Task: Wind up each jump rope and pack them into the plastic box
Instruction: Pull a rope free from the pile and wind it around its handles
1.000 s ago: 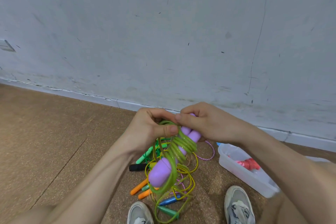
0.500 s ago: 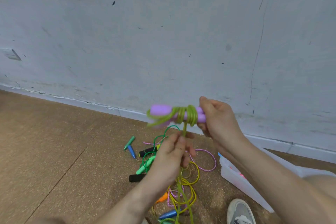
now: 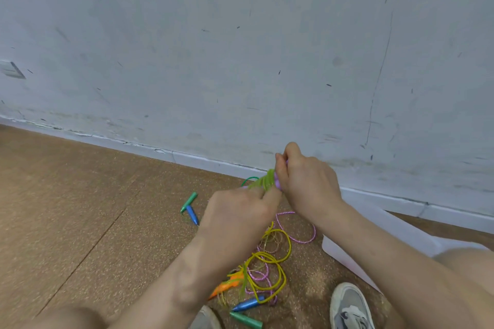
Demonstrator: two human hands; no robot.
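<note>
The green jump rope (image 3: pixel 266 180) is up in the air in front of the wall, bunched in coils round its purple handles (image 3: pixel 278 185), with only a sliver of purple showing. My right hand (image 3: pixel 307 184) is curled round the handle ends and grips them. The left hand (image 3: pixel 240 211) is closed against the coil from below and looks like it pinches the green cord, but its back faces the camera so I can't see the fingertips.

My read is this is the last bit of the wind, securing the loose end. To do it well I'd hold the handles tight together so they don't splay, pull the final turn snug and tuck the tail under a coil, or the whole thing may spring open.

The plastic box (image 3: pixel 387 232) sits on the floor to the right, mostly behind the right forearm, so I can't see inside. Under the hands is the unwound pile: yellow rope (image 3: pixel 270 262), pink rope (image 3: pixel 303 239), orange handles (image 3: pixel 227 286)
</note>
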